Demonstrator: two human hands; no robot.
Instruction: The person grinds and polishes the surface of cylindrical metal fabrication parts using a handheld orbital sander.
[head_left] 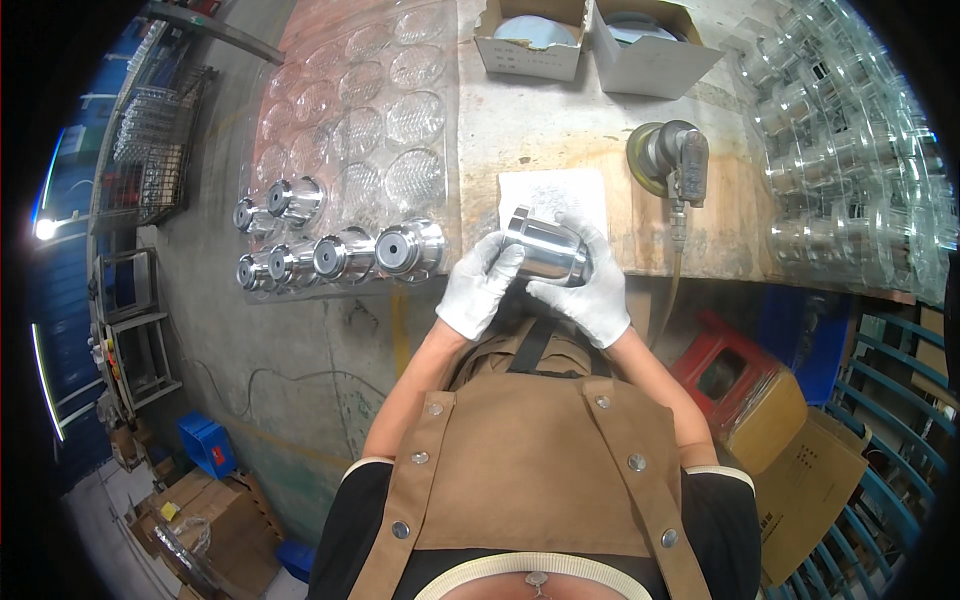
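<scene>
A shiny metal cylinder with a stepped, narrower end lies tilted between my two white-gloved hands, just over the table's near edge. My left hand grips its left, narrower end, with the thumb along the near side. Around the wider right end wrap the fingers of my right hand. Beneath and behind the cylinder a white sheet rests on the table. To the left, several similar metal cylinders stand in the front pockets of a clear plastic tray, each with a dark central hole.
An air sander with a round pad sits right of the sheet, its hose hanging over the edge. Two open cardboard boxes stand at the back. Stacked clear trays of metal parts fill the right side. A red stool stands below.
</scene>
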